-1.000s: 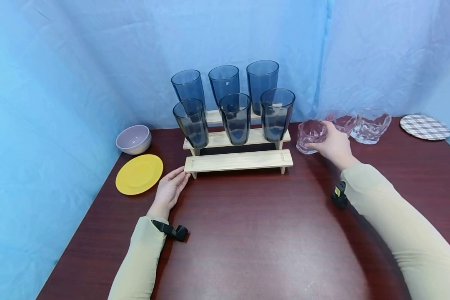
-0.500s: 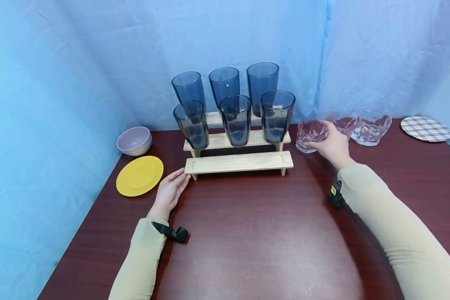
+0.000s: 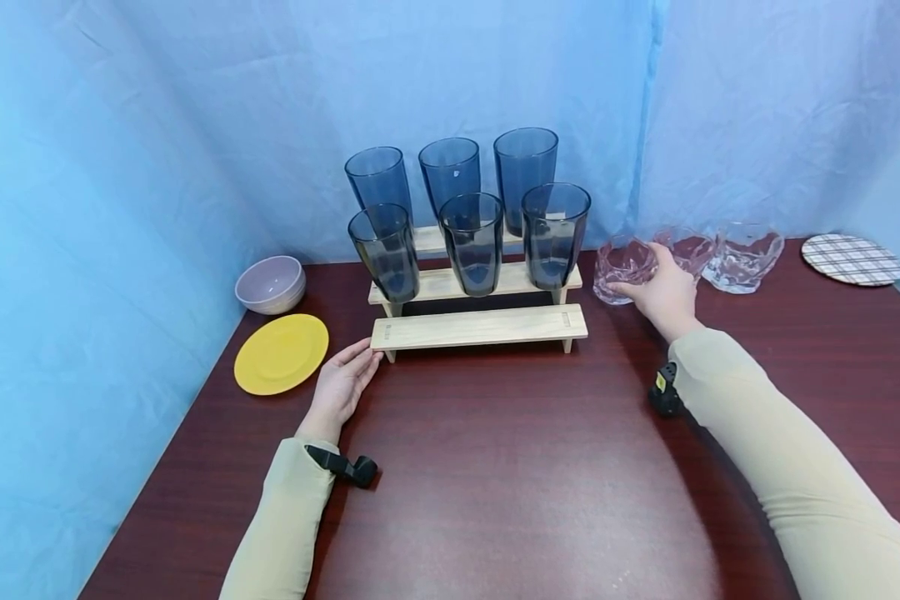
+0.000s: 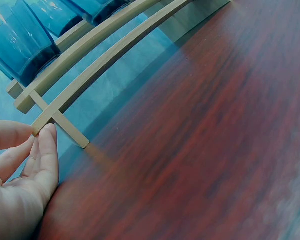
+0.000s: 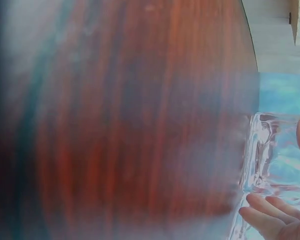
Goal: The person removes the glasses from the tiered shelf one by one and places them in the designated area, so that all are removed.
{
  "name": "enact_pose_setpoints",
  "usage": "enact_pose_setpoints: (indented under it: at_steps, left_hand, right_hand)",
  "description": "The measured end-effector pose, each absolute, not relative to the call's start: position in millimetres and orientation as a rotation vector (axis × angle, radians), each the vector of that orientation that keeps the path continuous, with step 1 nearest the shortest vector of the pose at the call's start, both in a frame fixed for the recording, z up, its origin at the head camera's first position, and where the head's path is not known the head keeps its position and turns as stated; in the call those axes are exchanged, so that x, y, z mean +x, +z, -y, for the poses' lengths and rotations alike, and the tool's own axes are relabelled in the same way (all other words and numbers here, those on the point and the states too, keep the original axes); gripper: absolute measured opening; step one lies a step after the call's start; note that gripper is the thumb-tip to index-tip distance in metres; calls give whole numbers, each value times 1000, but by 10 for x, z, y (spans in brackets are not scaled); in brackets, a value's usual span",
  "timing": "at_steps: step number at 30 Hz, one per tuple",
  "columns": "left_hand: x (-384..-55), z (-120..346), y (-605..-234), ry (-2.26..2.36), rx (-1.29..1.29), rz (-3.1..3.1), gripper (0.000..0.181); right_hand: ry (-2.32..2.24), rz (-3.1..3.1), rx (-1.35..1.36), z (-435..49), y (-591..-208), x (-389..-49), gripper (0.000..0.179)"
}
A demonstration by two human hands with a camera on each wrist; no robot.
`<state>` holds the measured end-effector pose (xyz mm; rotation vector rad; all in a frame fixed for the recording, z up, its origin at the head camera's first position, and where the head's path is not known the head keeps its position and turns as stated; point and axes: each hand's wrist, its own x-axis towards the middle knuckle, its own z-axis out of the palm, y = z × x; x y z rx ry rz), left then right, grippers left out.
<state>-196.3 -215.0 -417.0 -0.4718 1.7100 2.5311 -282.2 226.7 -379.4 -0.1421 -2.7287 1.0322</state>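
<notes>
At the left end of the tiered wooden rack (image 3: 480,327), my left hand (image 3: 339,387) pinches the lowest shelf; the left wrist view shows its thumb and fingertips at the shelf's corner (image 4: 42,121). Several tall blue-grey glasses, one of them this tumbler (image 3: 471,246), stand on the two upper tiers. Right of the rack, my right hand (image 3: 667,292) grips a short clear wavy glass (image 3: 619,275) between thumb and fingers. That glass (image 5: 277,155) is partly cut off in the right wrist view. Just behind the hand stand two more clear glasses, including this rightmost one (image 3: 742,260).
A lilac bowl (image 3: 272,287) and a yellow plate (image 3: 281,354) lie at the table's left side. Far right is a round checked mat (image 3: 853,260). Light blue curtains (image 3: 195,125) enclose the back and sides of the dark red table (image 3: 510,467).
My right forearm and wrist have shifted slightly left, while the gripped glass stays nearly in place. The left hand keeps its hold on the rack. The head view has tilted up a little.
</notes>
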Motion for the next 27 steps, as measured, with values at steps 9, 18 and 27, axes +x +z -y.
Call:
enact_pose_setpoints:
  at_steps: [9, 18, 27]
  left_hand:
    - [-1966, 2155, -4181, 2542, -467, -1700, 45]
    - [-1966, 2163, -4180, 2513, -489, -1726, 45]
    - [-1965, 2155, -4191, 2519, -480, -1733, 45]
  right_hand:
    - [1065, 2772, -193, -2322, -3815, -2826, 94]
    - [998, 2824, -184, -2309, -3752, -2722, 97]
    - [1086, 2797, -132, -2268, -3689, -2558, 91]
